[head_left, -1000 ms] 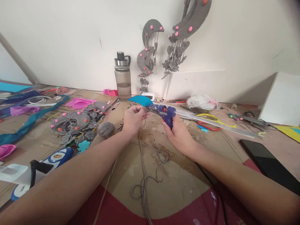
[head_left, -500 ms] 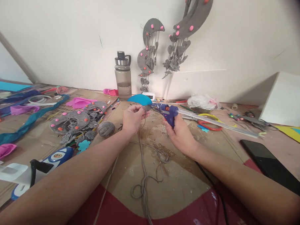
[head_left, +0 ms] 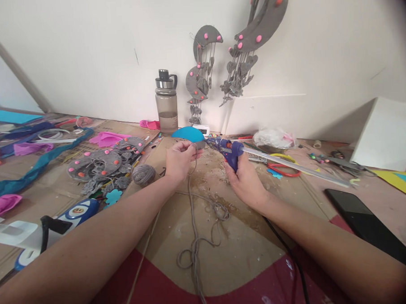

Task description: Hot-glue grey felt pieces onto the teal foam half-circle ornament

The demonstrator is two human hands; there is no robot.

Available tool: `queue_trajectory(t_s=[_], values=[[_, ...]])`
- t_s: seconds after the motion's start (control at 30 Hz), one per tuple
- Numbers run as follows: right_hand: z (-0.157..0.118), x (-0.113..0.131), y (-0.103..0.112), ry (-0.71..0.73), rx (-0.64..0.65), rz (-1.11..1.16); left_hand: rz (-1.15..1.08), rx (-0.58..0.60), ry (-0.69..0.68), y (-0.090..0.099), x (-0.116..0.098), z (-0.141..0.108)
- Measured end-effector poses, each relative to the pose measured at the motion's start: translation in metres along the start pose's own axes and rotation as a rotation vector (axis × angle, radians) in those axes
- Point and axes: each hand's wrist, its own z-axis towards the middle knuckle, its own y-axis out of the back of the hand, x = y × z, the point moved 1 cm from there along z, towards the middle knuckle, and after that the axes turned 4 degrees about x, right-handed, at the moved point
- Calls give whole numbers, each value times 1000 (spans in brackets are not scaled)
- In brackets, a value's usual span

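My right hand (head_left: 246, 179) is wrapped round the handle of a blue glue gun (head_left: 230, 151), with a long clear glue stick (head_left: 291, 165) sticking out of its back. The nozzle points left, close to the fingers of my left hand (head_left: 181, 159). Between thumb and fingertips the left hand pinches a small grey piece (head_left: 199, 145), its exact shape partly hidden. Grey yarn (head_left: 192, 206) hangs below that hand and trails in loose loops over the cardboard. A blue rounded sheet (head_left: 188, 134) lies just behind the fingers. The ball of grey yarn (head_left: 144, 174) sits left of my wrist.
A water bottle (head_left: 166, 104) stands against the wall, beside hanging grey moon ornaments (head_left: 265, 28). More grey moon pieces (head_left: 102, 163) lie on the left. A phone (head_left: 364, 221) rests at the right, and the gun's black cord (head_left: 291, 255) runs towards me.
The glue gun and my right hand have shifted slightly right, so the nozzle is a little farther from the grey piece. My left hand is almost still.
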Motion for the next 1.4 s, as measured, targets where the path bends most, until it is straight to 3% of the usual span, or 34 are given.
queue_trajectory(t_s=[0.33, 0.53, 0.67, 0.87, 1.1, 1.2, 1.33, 1.4], values=[[2, -2, 1, -15, -24, 46, -22, 2, -2, 0, -1, 0], [12, -25, -4, -102, -53, 178, -54, -34, 33, -2, -4, -1], [20, -46, -7, -269, 62, 214, -27, -29, 31, 0, -1, 0], [23, -59, -7, -435, 287, -189, 0, 4, 28, 4, 11, 4], [20, -60, -13, -351, 257, -403, 8, 41, -6, 8, 16, 8], [16, -57, -9, -317, 158, -383, 33, 60, -27, 8, 15, 9], [12, -30, 6, -128, -61, -169, 57, 75, -57, 6, 8, 7], [12, -7, 8, -100, -49, 53, 79, 94, -91, 3, 3, 4]])
